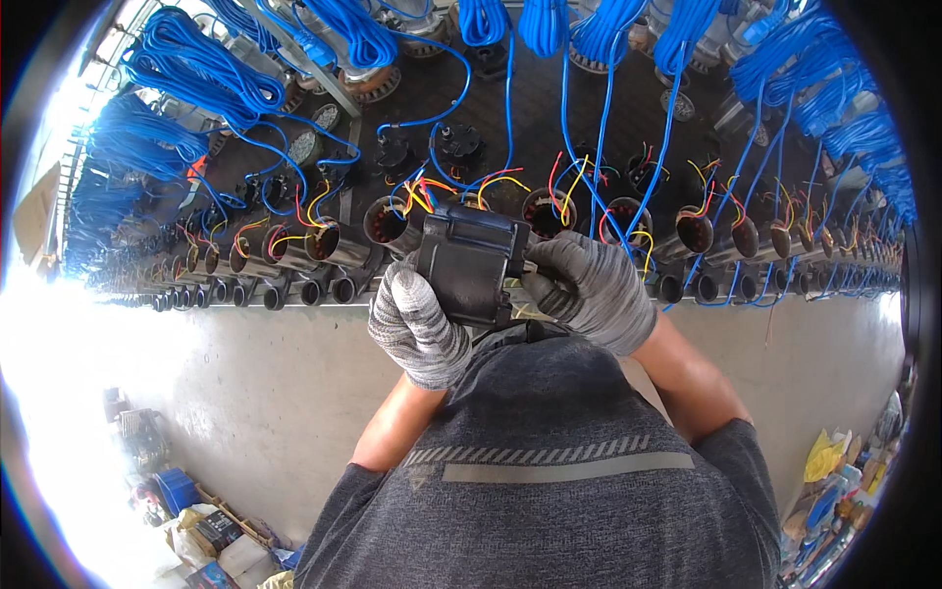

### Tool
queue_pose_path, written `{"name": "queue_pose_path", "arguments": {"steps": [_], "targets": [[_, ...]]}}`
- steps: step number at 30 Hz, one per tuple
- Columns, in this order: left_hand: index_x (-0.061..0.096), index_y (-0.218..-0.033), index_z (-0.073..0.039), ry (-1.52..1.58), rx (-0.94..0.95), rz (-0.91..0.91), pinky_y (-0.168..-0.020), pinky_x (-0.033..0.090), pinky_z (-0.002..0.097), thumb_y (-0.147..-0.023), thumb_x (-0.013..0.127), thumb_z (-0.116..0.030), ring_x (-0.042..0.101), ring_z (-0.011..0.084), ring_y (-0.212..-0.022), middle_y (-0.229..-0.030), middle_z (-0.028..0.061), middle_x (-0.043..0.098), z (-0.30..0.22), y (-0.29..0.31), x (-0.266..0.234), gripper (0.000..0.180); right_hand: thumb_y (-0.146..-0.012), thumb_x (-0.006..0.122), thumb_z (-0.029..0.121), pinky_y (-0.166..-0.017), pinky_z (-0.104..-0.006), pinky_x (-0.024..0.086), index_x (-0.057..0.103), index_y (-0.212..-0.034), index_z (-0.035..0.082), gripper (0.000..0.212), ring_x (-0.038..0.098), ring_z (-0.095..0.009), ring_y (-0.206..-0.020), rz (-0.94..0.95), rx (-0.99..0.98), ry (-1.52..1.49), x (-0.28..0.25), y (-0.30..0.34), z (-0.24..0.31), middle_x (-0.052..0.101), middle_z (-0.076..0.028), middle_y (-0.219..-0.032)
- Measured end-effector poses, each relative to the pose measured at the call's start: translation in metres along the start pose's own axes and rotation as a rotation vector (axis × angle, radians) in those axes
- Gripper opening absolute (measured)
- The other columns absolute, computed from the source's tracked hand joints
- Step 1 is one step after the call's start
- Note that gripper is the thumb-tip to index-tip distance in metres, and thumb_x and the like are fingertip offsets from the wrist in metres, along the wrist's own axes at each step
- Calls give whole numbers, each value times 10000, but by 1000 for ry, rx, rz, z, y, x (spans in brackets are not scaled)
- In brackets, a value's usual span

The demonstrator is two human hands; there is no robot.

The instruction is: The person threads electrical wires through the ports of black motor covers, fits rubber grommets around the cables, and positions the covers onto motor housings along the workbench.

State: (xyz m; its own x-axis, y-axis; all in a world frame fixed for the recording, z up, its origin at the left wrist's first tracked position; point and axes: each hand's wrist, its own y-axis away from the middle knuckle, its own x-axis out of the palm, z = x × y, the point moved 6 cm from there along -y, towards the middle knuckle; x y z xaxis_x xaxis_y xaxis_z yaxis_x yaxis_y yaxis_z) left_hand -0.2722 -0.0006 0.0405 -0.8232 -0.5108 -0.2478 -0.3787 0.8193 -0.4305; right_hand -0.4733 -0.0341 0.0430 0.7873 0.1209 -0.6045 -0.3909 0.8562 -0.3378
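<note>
A black pump housing (469, 267), boxy with rounded ribs, is held up in front of my chest. My left hand (420, 319), in a grey knitted glove, grips it from the left and below, thumb lying along its near side. On the other side, my right hand (594, 290), its glove blackened at the fingers, is closed in a pinch against the housing's right end. A small light-coloured bit shows at those fingertips, too small to name. Behind the housing, coloured wires (422, 191) stick up from an upright metal motor tube (390, 222).
Rows of metal motor tubes (692, 234) with loose red, yellow and blue wires line the bench's near edge. Coiled blue cables (201, 64) lie across the far side, among black round parts (459, 139). Boxes and bags (221, 530) sit on the floor at lower left.
</note>
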Motion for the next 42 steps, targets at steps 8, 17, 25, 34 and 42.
{"name": "queue_pose_path", "arguments": {"steps": [8,17,25,34,42], "targets": [[645,-1048,13,114,-55,79,-607,499,402,-1021,519,-368,627,289,-657,-814,127,655,11,5,-2,403,-1006,586,307,-700,-381,509,661,-990,4,313,649,-332,-753,271,390,-484,15,5,-17,649,-169,-814],[613,-1003,13,109,21,-7,-609,501,400,-1034,520,-277,633,270,-665,-852,137,665,9,4,4,306,-903,727,167,-681,-396,529,635,-1094,45,244,681,-298,-797,-83,125,-202,15,14,-6,660,-126,-880],[588,-1089,16,-206,311,8,-599,491,405,-1030,527,-223,621,295,-677,-852,149,641,4,8,5,254,-889,756,214,-656,-387,554,628,-1124,58,310,707,-317,-805,-95,-132,62,13,12,-6,698,-159,-928],[401,-1439,-25,-390,572,66,-586,479,429,-832,774,-225,612,322,-739,-995,190,610,16,18,6,740,-899,663,199,-633,-453,526,597,-1139,61,285,685,-345,-757,164,-72,195,21,6,-14,663,-137,-862],[496,-1297,18,-261,370,65,-611,505,392,-952,651,-230,624,282,-709,-920,155,631,10,13,4,453,-965,609,230,-647,-465,529,613,-1082,50,214,676,-362,-736,124,26,-140,22,7,-22,651,-145,-819]]}}
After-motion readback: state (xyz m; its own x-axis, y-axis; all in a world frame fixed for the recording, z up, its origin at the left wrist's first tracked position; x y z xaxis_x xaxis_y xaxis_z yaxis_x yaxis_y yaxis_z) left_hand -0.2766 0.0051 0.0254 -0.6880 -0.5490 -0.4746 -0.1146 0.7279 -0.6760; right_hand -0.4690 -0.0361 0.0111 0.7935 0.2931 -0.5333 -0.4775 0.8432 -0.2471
